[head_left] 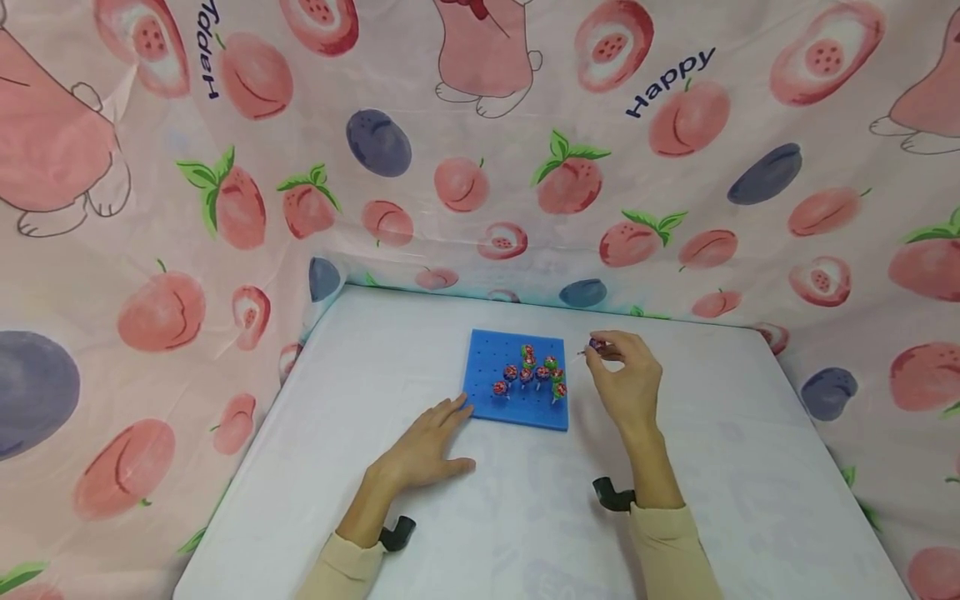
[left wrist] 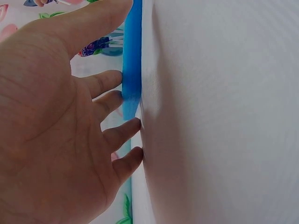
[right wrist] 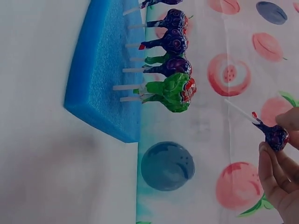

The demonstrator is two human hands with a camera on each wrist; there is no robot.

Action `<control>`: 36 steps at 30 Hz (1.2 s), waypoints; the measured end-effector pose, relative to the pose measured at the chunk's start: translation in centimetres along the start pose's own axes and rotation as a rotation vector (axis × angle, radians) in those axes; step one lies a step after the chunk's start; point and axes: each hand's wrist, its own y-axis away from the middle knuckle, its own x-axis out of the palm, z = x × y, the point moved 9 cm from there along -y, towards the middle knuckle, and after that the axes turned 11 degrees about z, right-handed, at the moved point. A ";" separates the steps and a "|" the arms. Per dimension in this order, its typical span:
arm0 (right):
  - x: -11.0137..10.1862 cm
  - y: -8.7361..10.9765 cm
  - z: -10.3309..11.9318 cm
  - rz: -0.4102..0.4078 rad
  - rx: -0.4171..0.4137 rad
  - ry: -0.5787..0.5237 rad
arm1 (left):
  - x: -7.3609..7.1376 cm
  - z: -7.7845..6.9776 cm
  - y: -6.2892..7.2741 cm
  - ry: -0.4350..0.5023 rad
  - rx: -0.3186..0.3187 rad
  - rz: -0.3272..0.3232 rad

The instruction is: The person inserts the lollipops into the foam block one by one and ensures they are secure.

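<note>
Between thumb and fingers, my right hand pinches a purple-wrapped lollipop by its candy end, just right of a blue foam board. Its white stick points toward the board in the right wrist view. Several wrapped lollipops stand upright in the board by their sticks, among them a green one and a purple one. Small holes dot the rest of the foam. My left hand lies with fingers spread at the board's near left corner, fingertips against its edge.
The board lies on a white-covered table. A fruit-printed curtain rises behind the table and along both sides. Each wrist carries a black camera mount, such as the right one.
</note>
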 end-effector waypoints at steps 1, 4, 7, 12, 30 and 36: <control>0.1 0.1 0.2 0.002 -0.012 -0.005 | -0.1 0.0 0.0 0.002 0.004 -0.004; 0.5 0.2 1.1 0.018 -0.064 -0.014 | -0.2 -0.1 0.1 0.008 0.012 -0.012; 1.2 0.4 1.9 0.041 -0.113 -0.034 | -0.3 -0.1 0.2 0.013 0.019 -0.019; 2.4 0.6 2.8 0.076 -0.162 -0.047 | -0.1 -0.1 0.1 0.015 0.023 -0.015; 5.8 2.0 4.4 0.224 -0.184 -0.030 | -0.3 -0.2 0.2 0.011 0.034 -0.024; 6.8 2.5 4.4 0.278 -0.152 0.001 | -0.4 -0.2 0.2 0.003 0.033 -0.024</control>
